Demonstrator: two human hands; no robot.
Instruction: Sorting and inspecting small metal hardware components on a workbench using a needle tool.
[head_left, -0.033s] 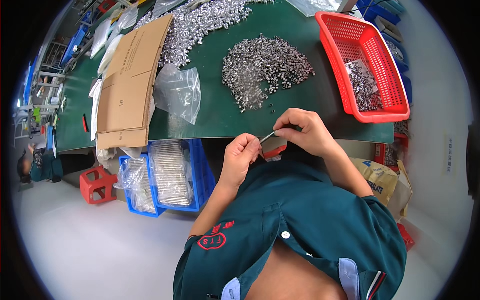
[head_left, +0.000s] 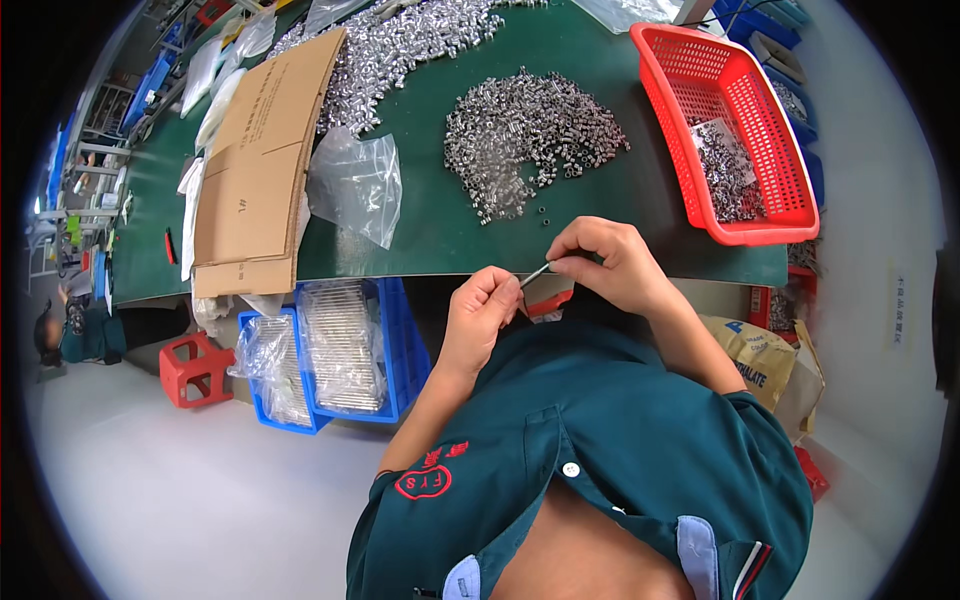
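Note:
A thin grey metal rod (head_left: 535,275) slants between my hands at the table's front edge. The fingers of my left hand (head_left: 478,312) close on its lower end. My right hand (head_left: 612,264) pinches the upper end between thumb and forefinger. Whether a small part sits on the rod under my right fingertips is hidden. Just beyond my hands, a pile of small silvery metal sleeves (head_left: 530,135) lies on the green table (head_left: 420,105), with a few loose ones at its near edge.
At the right stands a red perforated basket (head_left: 690,180) with small metal parts inside. Flattened cardboard (head_left: 255,170) and a clear plastic bag (head_left: 355,185) lie left of the pile. A larger heap of metal pieces (head_left: 400,45) is farther back. Blue crates (head_left: 400,340) and a red stool (head_left: 195,370) stand below.

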